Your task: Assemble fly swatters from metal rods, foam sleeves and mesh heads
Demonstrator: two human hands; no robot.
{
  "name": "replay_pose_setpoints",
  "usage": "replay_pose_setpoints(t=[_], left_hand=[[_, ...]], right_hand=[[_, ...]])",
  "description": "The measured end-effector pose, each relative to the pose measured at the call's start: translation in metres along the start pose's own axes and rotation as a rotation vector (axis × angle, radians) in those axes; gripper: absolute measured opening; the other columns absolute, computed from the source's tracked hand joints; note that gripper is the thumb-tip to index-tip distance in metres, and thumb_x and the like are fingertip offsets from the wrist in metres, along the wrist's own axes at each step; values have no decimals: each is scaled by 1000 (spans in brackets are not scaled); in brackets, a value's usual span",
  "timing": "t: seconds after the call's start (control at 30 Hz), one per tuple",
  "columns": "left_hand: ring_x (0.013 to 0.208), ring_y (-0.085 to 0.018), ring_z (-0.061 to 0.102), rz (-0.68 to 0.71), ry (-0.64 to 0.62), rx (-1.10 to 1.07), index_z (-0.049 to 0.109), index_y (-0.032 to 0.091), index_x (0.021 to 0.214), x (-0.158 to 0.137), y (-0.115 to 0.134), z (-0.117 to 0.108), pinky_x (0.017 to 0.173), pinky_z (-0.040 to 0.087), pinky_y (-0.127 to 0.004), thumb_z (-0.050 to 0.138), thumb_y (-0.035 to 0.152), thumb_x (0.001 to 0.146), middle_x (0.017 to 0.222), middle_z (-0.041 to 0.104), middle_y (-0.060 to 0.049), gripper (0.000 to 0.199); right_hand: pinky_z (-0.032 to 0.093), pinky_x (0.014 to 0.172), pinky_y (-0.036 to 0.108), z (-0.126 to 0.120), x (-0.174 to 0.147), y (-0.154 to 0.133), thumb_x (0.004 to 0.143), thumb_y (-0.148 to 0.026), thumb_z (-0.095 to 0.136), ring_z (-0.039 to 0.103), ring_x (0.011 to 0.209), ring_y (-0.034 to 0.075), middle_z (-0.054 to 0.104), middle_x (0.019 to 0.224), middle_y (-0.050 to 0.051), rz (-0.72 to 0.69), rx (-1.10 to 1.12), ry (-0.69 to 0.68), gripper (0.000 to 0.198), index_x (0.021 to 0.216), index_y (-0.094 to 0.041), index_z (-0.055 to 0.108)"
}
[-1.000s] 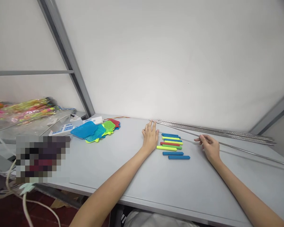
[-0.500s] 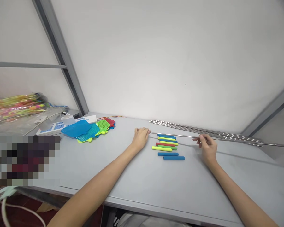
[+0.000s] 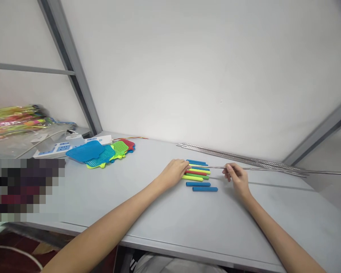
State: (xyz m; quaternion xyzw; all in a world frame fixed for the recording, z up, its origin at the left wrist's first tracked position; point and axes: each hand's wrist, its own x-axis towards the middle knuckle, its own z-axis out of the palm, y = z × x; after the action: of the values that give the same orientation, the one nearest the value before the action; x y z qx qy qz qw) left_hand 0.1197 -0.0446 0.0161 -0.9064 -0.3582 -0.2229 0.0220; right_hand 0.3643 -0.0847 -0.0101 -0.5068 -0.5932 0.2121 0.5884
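My left hand (image 3: 175, 172) is closed on the left end of a thin metal rod (image 3: 216, 167). Further along that rod, the fingers of my right hand (image 3: 238, 178) pinch it, and it runs on past the right edge of the view. Beneath the rod lies a row of coloured plastic tubes: several blue ones, a red tube (image 3: 198, 173), a green tube (image 3: 205, 177) and yellow ones such as this yellow tube (image 3: 193, 178). My left hand covers the left ends of some. Two blue tubes lie nearest me, including the front blue tube (image 3: 205, 189).
A bundle of metal rods (image 3: 216, 151) lies along the wall. Fly swatter heads (image 3: 88, 151) in blue, green, yellow and red overlap at the left, beside a white power strip (image 3: 52, 151). Bagged colourful items (image 3: 17, 119) sit further left. Grey frame posts (image 3: 79, 76) flank the table.
My left hand has moved right and slightly toward me, now over the tubes' left ends. The rod has come nearer the middle of the row. The view has shifted slightly.
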Motion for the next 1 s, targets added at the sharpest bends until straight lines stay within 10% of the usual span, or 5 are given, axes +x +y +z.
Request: replay_pose_setpoints(t=[0.23, 0.67, 1.0], left_hand=[[71, -16, 47, -50, -20, 45, 48, 18, 83, -5, 1, 0, 65, 31, -28, 29, 4, 76, 78, 52, -4, 24], [62, -14, 48, -215, 95, -67, 45, 18, 67, -5, 20, -7, 58, 28, -27, 22, 27, 86, 65, 53, -1, 31], [62, -13, 47, -337, 185, -72, 44, 18, 66, -4, 14, -4, 60, 27, -27, 22, 25, 86, 69, 55, 0, 30]], right_hand=[[35, 39, 22, 11, -6, -8, 72, -42, 49, 43, 43, 11, 51, 53, 0, 53, -96, -134, 24, 78, -18, 50], [39, 42, 23, 16, -13, -24, 76, -35, 45, 46, 43, 9, 55, 71, 1, -62, 23, -100, 35, 108, -23, 38], [36, 39, 23, 10, -11, -17, 77, -39, 40, 42, 40, 9, 45, 50, -2, -19, 129, -180, 24, 75, -17, 51]])
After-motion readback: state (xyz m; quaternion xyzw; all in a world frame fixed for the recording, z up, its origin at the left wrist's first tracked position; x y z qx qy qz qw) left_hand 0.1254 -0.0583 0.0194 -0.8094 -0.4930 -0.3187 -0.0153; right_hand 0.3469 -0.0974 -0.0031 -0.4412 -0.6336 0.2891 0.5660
